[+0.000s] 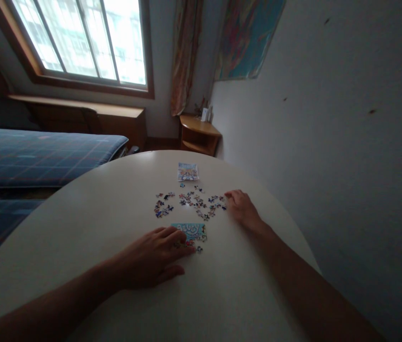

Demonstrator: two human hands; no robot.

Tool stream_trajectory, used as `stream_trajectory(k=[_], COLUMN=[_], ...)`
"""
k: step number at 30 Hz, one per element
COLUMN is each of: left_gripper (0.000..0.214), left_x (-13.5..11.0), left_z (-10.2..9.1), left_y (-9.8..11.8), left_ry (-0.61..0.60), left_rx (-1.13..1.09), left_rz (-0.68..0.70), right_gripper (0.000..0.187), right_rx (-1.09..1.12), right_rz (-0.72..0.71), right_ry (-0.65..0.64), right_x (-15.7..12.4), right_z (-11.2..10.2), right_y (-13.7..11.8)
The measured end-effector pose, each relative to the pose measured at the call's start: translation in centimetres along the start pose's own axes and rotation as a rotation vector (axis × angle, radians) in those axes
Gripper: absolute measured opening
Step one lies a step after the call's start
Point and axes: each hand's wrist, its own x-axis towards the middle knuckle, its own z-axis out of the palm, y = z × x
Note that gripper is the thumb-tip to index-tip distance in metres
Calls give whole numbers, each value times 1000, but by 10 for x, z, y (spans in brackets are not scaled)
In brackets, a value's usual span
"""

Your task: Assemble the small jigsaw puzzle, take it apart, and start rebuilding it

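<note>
Low on the white table lies a partly joined jigsaw puzzle (194, 231), turquoise along its top with pale lettering. My left hand (156, 254) rests over its lower left part, fingers stretched out and thumb apart, hiding some of it. By the index fingertip is a small puzzle piece (199, 249). Farther off, loose puzzle pieces (201, 202) spread in a loose band, with another cluster of pieces (163, 210) to the left. My right hand (242, 206) is at the right end of the band, fingertips close together beside the pieces; whether it pinches one is too small to tell.
A printed picture sheet or packet (187, 172) lies beyond the pieces on the round white table (115, 204). A mattress with a blue checked cover (44, 156) is at the left. A wooden corner shelf (201, 126) stands behind, and a wall (347, 156) runs along the right.
</note>
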Motion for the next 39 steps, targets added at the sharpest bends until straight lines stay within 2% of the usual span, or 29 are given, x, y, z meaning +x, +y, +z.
stream_trajectory(k=[5, 8, 22, 32, 39], left_gripper=[42, 39, 44, 35, 33], left_x=[-2, -1, 0, -2, -2], left_z=[0, 1, 0, 2, 1], left_y=[-2, -2, -2, -4, -4], left_ry=[-30, -8, -43, 17, -8], left_rx=[-4, 2, -1, -4, -6], left_rz=[5, 11, 4, 21, 30], right_gripper=[29, 30, 28, 30, 28], right_rx=[-34, -31, -40, -45, -78], right_rz=[15, -3, -77, -48, -37], right_ry=[59, 64, -18, -43, -80], right_x=[13, 13, 3, -1, -3], right_z=[4, 6, 0, -9, -13], right_y=[1, 2, 3, -8, -11])
